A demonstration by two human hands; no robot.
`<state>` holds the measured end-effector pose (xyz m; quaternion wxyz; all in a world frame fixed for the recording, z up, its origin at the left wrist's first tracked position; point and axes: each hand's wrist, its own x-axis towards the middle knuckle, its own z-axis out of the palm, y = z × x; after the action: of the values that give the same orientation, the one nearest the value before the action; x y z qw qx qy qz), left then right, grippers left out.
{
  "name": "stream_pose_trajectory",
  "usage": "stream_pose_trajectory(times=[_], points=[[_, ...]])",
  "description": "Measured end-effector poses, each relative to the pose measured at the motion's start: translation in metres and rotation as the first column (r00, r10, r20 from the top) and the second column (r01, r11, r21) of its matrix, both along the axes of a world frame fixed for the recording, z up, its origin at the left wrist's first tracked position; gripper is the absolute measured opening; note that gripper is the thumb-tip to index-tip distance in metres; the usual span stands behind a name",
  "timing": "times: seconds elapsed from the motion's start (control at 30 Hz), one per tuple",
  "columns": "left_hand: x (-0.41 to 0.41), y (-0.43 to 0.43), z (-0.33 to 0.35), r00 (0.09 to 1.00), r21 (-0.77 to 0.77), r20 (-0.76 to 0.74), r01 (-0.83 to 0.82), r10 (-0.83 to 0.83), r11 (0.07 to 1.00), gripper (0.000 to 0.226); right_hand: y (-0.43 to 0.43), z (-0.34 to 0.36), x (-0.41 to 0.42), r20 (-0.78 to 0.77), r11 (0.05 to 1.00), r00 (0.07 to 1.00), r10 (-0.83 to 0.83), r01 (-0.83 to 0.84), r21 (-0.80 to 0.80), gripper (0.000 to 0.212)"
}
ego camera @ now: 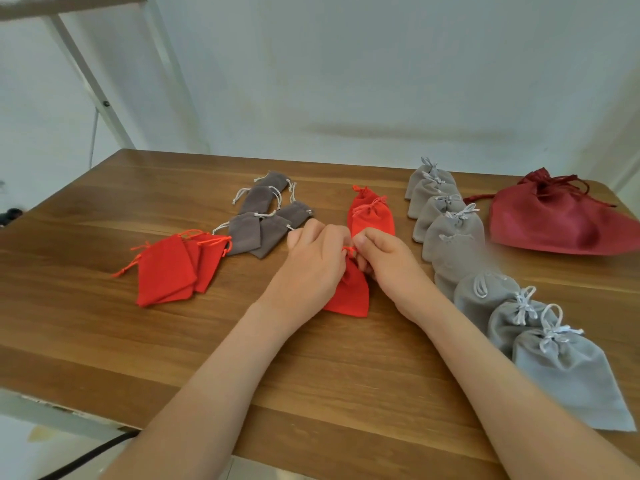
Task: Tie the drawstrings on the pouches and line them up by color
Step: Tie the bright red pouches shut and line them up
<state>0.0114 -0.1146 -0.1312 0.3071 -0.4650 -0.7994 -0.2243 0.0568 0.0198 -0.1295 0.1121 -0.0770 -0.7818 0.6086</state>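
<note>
A small red pouch (350, 293) lies on the wooden table (104, 341) between my hands. My left hand (313, 263) and my right hand (388, 258) both pinch its red drawstring (348, 250) at the pouch's mouth. Just beyond my hands lie two tied red pouches (372, 213), one behind the other. A loose pile of red pouches (173, 268) with slack strings sits to the left. Behind that pile is a heap of dark grey pouches (266, 216) with white strings.
A long row of several light grey tied pouches (485, 271) runs from the back toward the front right. A large dark red pouch (561, 220) lies at the back right. A white wall stands behind the table, and a white metal frame (86, 71) rises at the left.
</note>
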Motion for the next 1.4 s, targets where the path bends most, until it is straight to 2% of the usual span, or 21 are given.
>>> stream_pose_trajectory(times=[0.1, 0.17, 0.3, 0.4, 0.5, 0.6, 0.77, 0.93, 1.0, 1.03, 1.07, 1.13, 1.17, 1.2, 1.27, 1.4], points=[[0.001, 0.003, 0.002, 0.996, 0.059, -0.081, 0.029, -0.025, 0.998, 0.04, -0.001, 0.0, 0.0, -0.016, 0.999, 1.0, 0.003, -0.004, -0.052, 0.029], [0.001, 0.005, 0.001, 0.995, 0.094, -0.098, 0.032, -0.022, 0.995, 0.04, 0.0, 0.004, 0.002, -0.001, 0.993, 0.998, 0.063, -0.063, -0.1, 0.024], [0.002, 0.005, -0.001, 0.993, 0.13, -0.116, 0.022, -0.007, 0.991, 0.027, 0.004, 0.011, 0.006, -0.029, 0.962, 0.983, 0.182, -0.184, -0.201, 0.029], [0.002, 0.007, -0.002, 0.969, 0.105, -0.214, -0.106, 0.127, 0.989, 0.017, 0.005, 0.011, 0.006, -0.043, 0.925, 0.982, 0.185, -0.188, -0.33, 0.023], [0.001, 0.008, -0.006, 0.925, 0.081, -0.307, -0.207, 0.222, 0.975, 0.019, 0.004, 0.01, 0.006, -0.056, 0.884, 0.981, 0.185, -0.192, -0.427, 0.017], [-0.002, 0.006, -0.008, 0.94, 0.106, -0.282, -0.169, 0.192, 0.98, 0.024, 0.004, 0.01, 0.006, -0.058, 0.88, 0.979, 0.195, -0.201, -0.43, 0.013], [-0.002, 0.006, -0.007, 0.967, 0.186, -0.238, -0.049, 0.094, 0.981, 0.012, 0.004, 0.009, 0.005, -0.085, 0.866, 0.968, 0.237, -0.25, -0.433, 0.013], [0.001, 0.009, -0.005, 0.963, 0.273, -0.245, -0.041, 0.111, 0.961, 0.013, 0.006, 0.009, 0.006, -0.057, 0.832, 0.967, 0.25, -0.244, -0.498, 0.019], [0.0, 0.01, -0.004, 0.978, 0.311, -0.177, -0.056, 0.115, 0.949, 0.016, 0.004, 0.006, 0.005, -0.032, 0.838, 0.971, 0.239, -0.222, -0.498, 0.02], [0.0, 0.011, -0.004, 0.991, 0.329, -0.086, -0.069, 0.102, 0.942, 0.019, 0.002, 0.005, 0.004, -0.025, 0.844, 0.971, 0.236, -0.218, -0.49, 0.021], [0.0, 0.012, -0.004, 0.996, 0.355, 0.047, -0.086, 0.074, 0.931, 0.022, 0.001, 0.004, 0.003, -0.022, 0.849, 0.972, 0.235, -0.216, -0.482, 0.022], [0.001, 0.012, -0.003, 0.944, 0.424, 0.329, -0.164, 0.017, 0.891, 0.035, 0.0, 0.003, 0.001, -0.026, 0.856, 0.974, 0.226, -0.211, -0.472, 0.027], [0.001, 0.011, -0.002, 0.914, 0.449, 0.404, -0.223, 0.026, 0.865, 0.042, -0.001, 0.003, 0.001, -0.026, 0.858, 0.975, 0.22, -0.206, -0.471, 0.029], [0.0, 0.011, -0.002, 0.899, 0.453, 0.433, -0.281, 0.067, 0.846, 0.046, -0.001, 0.003, 0.0, -0.024, 0.86, 0.976, 0.216, -0.202, -0.468, 0.03], [-0.002, 0.01, -0.002, 0.898, 0.4, 0.402, -0.346, 0.177, 0.849, 0.038, -0.002, 0.002, 0.0, -0.024, 0.875, 0.978, 0.207, -0.197, -0.442, 0.032], [-0.002, 0.011, -0.003, 0.932, 0.315, 0.306, -0.291, 0.194, 0.903, 0.025, -0.004, 0.001, 0.002, -0.048, 0.904, 0.98, 0.193, -0.197, -0.38, 0.03]])
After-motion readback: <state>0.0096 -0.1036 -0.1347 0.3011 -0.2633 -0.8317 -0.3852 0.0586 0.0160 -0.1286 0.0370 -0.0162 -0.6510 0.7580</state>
